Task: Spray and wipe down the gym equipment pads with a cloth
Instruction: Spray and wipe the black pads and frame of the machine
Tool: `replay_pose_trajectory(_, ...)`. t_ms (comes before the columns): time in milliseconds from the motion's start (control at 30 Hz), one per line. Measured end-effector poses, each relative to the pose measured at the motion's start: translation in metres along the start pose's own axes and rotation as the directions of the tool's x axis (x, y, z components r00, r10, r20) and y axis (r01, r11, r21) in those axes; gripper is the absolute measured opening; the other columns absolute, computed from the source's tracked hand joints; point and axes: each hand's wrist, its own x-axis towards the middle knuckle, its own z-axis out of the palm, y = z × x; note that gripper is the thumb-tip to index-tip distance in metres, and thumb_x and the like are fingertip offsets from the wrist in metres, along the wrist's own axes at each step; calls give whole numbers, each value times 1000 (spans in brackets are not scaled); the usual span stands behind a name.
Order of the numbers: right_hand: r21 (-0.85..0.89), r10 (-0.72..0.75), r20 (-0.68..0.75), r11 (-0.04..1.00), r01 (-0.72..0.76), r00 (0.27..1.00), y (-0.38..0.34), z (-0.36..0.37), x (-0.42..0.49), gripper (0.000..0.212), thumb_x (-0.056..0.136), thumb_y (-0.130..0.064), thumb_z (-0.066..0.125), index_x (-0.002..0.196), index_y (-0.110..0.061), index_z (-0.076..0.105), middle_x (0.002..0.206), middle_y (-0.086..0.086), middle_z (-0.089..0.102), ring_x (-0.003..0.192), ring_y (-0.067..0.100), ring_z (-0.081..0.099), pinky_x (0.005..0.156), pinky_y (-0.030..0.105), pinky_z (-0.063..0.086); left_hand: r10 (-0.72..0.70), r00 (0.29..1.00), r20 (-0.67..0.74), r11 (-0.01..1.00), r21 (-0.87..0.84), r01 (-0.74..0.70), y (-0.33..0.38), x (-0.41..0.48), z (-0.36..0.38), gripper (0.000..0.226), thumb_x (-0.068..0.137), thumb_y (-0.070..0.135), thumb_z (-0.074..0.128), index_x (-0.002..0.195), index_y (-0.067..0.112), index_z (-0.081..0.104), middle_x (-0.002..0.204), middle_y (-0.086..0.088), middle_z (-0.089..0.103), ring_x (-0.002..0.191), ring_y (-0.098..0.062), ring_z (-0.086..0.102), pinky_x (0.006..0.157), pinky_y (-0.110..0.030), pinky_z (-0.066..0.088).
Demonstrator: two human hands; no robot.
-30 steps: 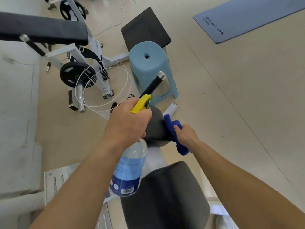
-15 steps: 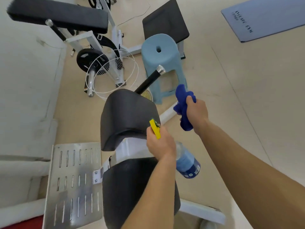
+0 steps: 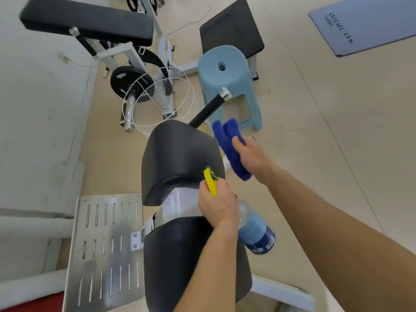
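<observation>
My left hand (image 3: 218,202) grips a clear spray bottle (image 3: 256,233) with a blue label; its yellow trigger head (image 3: 210,181) points at the near edge of a curved black pad (image 3: 180,158). My right hand (image 3: 249,157) holds a folded blue cloth (image 3: 229,145) just right of that pad, apart from it. A second black pad (image 3: 180,255) lies below, partly hidden by my left forearm. A black handle bar (image 3: 210,106) with a chrome cap sticks out beyond the upper pad.
A slotted metal footplate (image 3: 105,244) sits lower left. A light blue plastic stool (image 3: 227,79) and a black square seat (image 3: 231,28) stand ahead. Far left are a long black bench pad (image 3: 87,21), a weight plate (image 3: 130,79) and a white wire basket (image 3: 157,97). A grey mat (image 3: 364,21) lies top right.
My left hand swung the bottle from over the upper pad down to its near right edge. My right hand lifted the cloth off the pad's side and now holds it beside the pad.
</observation>
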Motion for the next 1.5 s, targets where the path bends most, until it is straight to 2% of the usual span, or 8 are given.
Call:
replay_pose_trajectory(133,-79,16,232,997,2,973,59,41,21,45,92,-55,43,130,-35,53,125,-2,63,113,19,59,109,45,41,112,987,117,994,5,-113,48,21,-24,10,83,5,57,83,6,67,67,4,67,43,-8,60,64,-46,60)
replay_pose_trajectory(333,-143,107,16,984,-104,994,37,72,20,36,104,-30,32,128,-14,54,126,12,61,117,32,56,100,40,41,100,940,326,984,106,-142,132,45,-61,24,82,1,53,85,15,72,95,-8,80,65,-18,62,54,-27,54)
replay_pose_trajectory(433,-154,-108,84,981,120,991,-19,105,26,22,103,-37,37,97,-35,58,112,7,64,104,28,58,89,40,46,182,893,412,972,64,-227,165,41,-68,25,86,-7,47,90,1,70,85,-23,72,61,-14,61,60,-25,52)
replay_pose_trajectory(567,-440,-382,170,796,417,908,-27,137,45,43,102,-48,36,144,-40,41,155,-13,40,146,19,31,116,52,31,238,847,476,947,82,-312,190,70,-88,27,84,-7,45,85,7,68,75,-15,71,51,-12,58,51,-18,49)
replay_pose_trajectory(833,-272,12,-127,961,-46,992,-50,117,60,27,107,-28,34,96,-17,57,113,11,62,110,30,57,87,32,36,288,811,509,875,204,-440,189,163,-164,28,76,5,52,91,12,75,92,2,80,54,-12,58,52,-23,55)
replay_pose_trajectory(1067,-903,-322,158,337,268,934,-101,199,73,22,104,-30,43,113,-24,62,122,6,63,124,27,52,108,45,32,176,824,539,885,279,-372,136,240,-224,40,62,14,51,92,5,76,95,-11,78,65,-6,62,50,-27,54)
replay_pose_trajectory(1233,-643,-314,-353,766,15,881,-134,195,84,35,108,-34,33,113,-10,59,110,15,66,99,31,60,81,37,40,99,781,617,879,314,-359,105,288,-242,35,62,17,51,85,17,77,94,-16,76,71,-15,61,50,-30,52)
replay_pose_trajectory(1500,-563,-312,-378,825,52,872,-154,212,89,36,109,-37,27,117,-19,57,100,-1,65,89,17,63,78,26,45,115,620,776,763,330,-555,82,346,-231,17,73,26,58,85,27,70,83,-11,70,72,-28,66,60,-44,61)
